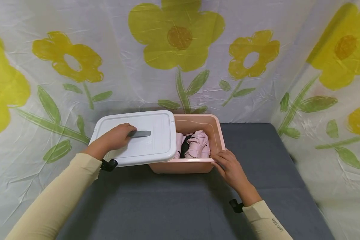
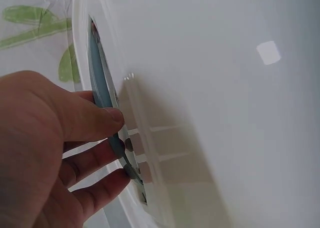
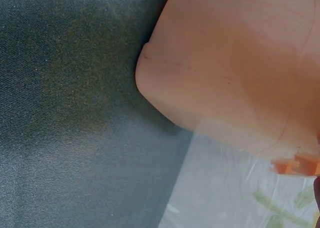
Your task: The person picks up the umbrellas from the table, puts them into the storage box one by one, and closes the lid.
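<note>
A pink plastic box (image 1: 216, 128) stands on the grey table, and its lower corner (image 3: 220, 77) fills the right wrist view. Folded pink and black clothes (image 1: 195, 145) lie inside. A white lid (image 1: 159, 146) sits shifted to the left, covering the box's left half. My left hand (image 1: 117, 137) grips the lid's grey handle (image 1: 140, 133); in the left wrist view the fingers (image 2: 95, 123) curl round the handle (image 2: 102, 92). My right hand (image 1: 228, 163) holds the box's front right rim.
The grey table top (image 1: 174, 206) reaches toward me in front of the box. A white curtain with yellow flowers (image 1: 177, 40) hangs close behind and along the right side (image 1: 333, 116).
</note>
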